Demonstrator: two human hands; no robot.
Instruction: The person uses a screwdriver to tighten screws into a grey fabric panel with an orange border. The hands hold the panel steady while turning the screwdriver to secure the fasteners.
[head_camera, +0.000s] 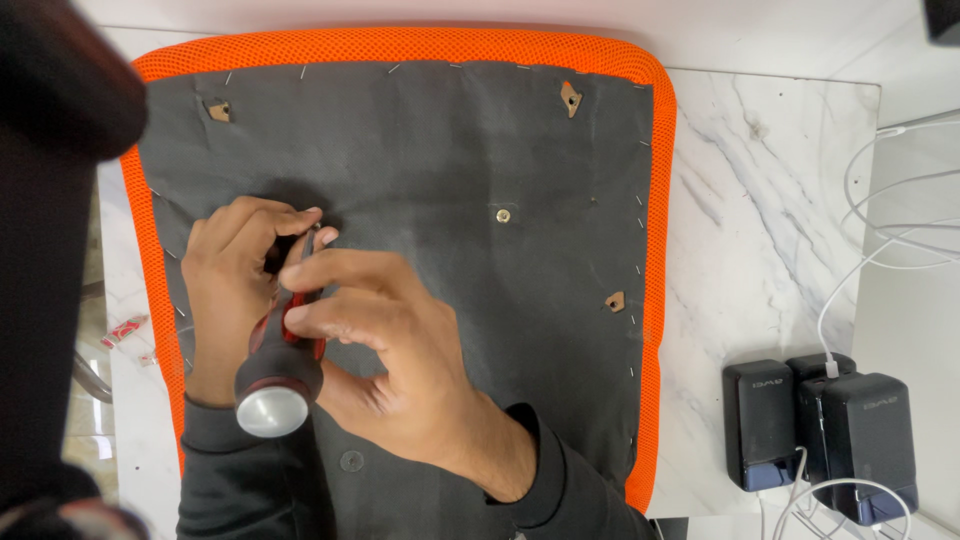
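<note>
Both hands — left hand (232, 290), right hand (385, 345) — grip a screwdriver (280, 355) on the seat underside (450, 280).

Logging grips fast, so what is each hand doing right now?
Left hand: closed around the screwdriver shaft, near its tip on the seat underside.
Right hand: fingers pinching the screwdriver's red and black handle.

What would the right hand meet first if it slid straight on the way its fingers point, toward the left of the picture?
The right hand already touches the screwdriver. Directly beyond it, the fingers would probably meet the left hand, which is wrapped around the same screwdriver over the dark seat underside.
</note>
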